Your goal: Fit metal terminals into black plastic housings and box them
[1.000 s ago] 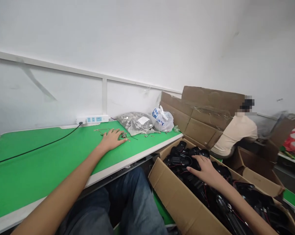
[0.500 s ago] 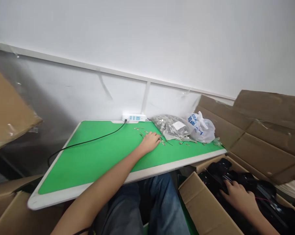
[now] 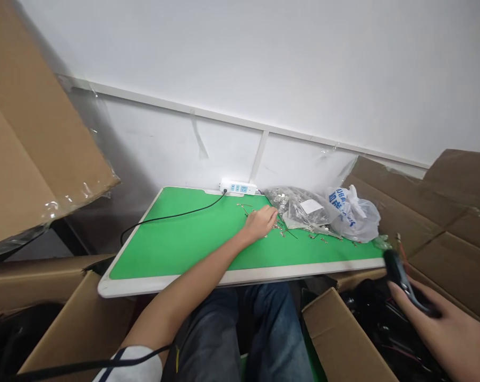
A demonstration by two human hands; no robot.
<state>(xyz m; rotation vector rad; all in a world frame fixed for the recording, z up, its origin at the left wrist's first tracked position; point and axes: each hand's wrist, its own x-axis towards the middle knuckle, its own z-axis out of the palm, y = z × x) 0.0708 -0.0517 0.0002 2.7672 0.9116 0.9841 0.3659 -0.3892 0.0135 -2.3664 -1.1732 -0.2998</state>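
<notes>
My left hand is over the green tabletop with its fingers pinched together. Whatever they may hold is too small to make out. Around the fingertips lie several small coppery metal pieces. On the right, my right hand grips a black glossy plastic part, blurred by motion, with a reddish wire standing up beside it. Below that hand is an open cardboard box holding more black parts.
A clear bag of metal pieces and a white plastic bag sit at the table's back right. A power strip with a black cable lies at the back edge. Raised cardboard flaps stand at the left.
My right hand has come up out of the box with a black plastic part. My left hand's fingers have drawn together among the metal pieces. The view has shifted left.
</notes>
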